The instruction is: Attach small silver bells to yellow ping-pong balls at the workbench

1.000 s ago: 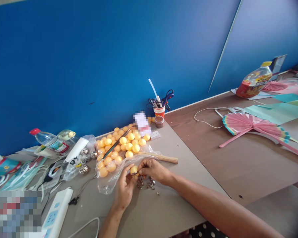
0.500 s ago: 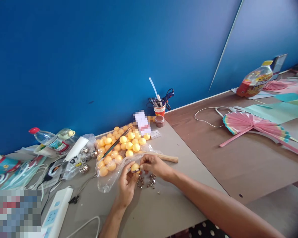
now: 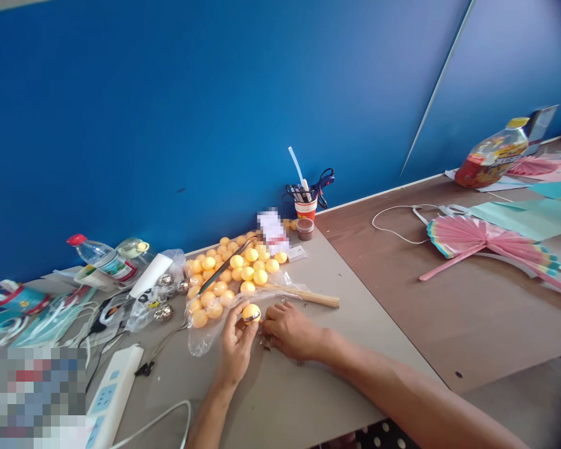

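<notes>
My left hand (image 3: 236,349) pinches a yellow-orange ball (image 3: 251,313) between thumb and fingers, just above the grey table (image 3: 290,399). My right hand (image 3: 290,330) lies palm down beside it, fingers curled over a small heap of little metal bells (image 3: 265,342) on the table. Whether those fingers grip a bell is hidden. Just behind the hands, a clear plastic bag (image 3: 206,337) spills several more orange balls (image 3: 236,274).
A wooden stick (image 3: 308,297) lies behind my right hand. At the left are a white power strip (image 3: 115,396), cables, water bottles (image 3: 105,262) and silver bells. A cup of pens and scissors (image 3: 306,202) stands by the blue wall. Pink paper fans (image 3: 481,240) lie on the brown table at right.
My right hand let go of the ball and dropped onto the small bells. The left hand keeps the ball, raised slightly. The view shifted a little to the left.
</notes>
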Action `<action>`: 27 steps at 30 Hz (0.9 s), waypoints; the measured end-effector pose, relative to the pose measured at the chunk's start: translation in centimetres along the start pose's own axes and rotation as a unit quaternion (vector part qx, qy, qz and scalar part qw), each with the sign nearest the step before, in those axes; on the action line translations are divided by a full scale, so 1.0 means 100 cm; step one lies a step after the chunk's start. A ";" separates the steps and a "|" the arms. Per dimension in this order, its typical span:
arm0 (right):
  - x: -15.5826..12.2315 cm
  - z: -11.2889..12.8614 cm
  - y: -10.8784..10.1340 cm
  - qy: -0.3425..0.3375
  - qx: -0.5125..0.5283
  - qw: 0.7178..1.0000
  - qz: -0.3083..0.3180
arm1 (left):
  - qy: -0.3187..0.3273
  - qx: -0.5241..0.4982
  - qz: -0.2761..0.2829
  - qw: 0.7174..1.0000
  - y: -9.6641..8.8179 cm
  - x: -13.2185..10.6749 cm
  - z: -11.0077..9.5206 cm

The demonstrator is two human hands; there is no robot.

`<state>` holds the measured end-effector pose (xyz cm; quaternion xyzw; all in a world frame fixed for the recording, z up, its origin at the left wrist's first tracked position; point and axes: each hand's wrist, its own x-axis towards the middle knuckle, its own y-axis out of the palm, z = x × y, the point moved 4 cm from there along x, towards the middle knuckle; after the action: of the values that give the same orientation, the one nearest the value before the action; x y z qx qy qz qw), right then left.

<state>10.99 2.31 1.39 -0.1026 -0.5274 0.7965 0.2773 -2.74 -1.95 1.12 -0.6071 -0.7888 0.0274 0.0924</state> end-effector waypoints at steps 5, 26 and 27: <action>0.001 -0.004 0.000 -0.004 0.004 1.000 -0.014 | 0.023 0.035 0.002 0.999 -0.002 0.001 0.003; 0.004 -0.020 -0.012 0.151 0.598 0.781 -0.097 | 0.018 0.006 0.014 1.000 0.001 -0.001 -0.002; 0.004 -0.020 -0.012 0.150 0.623 0.761 -0.096 | 0.015 -0.002 0.018 1.000 0.002 -0.001 -0.001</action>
<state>12.00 4.47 1.70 0.0261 0.1264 0.8931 0.4309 -2.54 -1.98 1.22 -0.6217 -0.7762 0.0184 0.1030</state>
